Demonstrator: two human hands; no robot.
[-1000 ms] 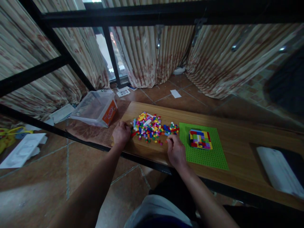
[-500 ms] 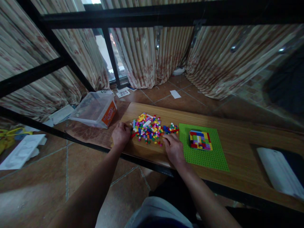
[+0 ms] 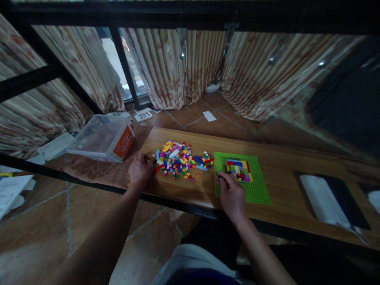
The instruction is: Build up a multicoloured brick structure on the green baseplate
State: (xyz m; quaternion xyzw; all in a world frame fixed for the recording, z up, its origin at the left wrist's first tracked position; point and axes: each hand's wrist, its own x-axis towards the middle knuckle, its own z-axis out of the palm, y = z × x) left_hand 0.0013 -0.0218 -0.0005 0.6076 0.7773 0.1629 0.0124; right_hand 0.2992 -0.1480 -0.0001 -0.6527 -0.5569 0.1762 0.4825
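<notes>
My left hand rests on the table at the left side of a pile of loose toy bricks. Its fingers are curled, and what they may hold is hidden. My right hand is closed in a pinch over the left part of a green baseplate. A tiny dark piece, probably a brick, shows at its fingertips; its kind is unclear. Just beyond those fingers stands a square, many-coloured brick build on the baseplate. A single orange brick lies between pile and baseplate.
A clear plastic box with an orange label stands left of the wooden table, on a brown cloth. A white object lies on a dark one at the right. Black metal bars cross in front of the curtains.
My right hand has moved right, from the edge of the brick pile onto the baseplate. My left hand stays beside the pile. The view has turned slightly to the right.
</notes>
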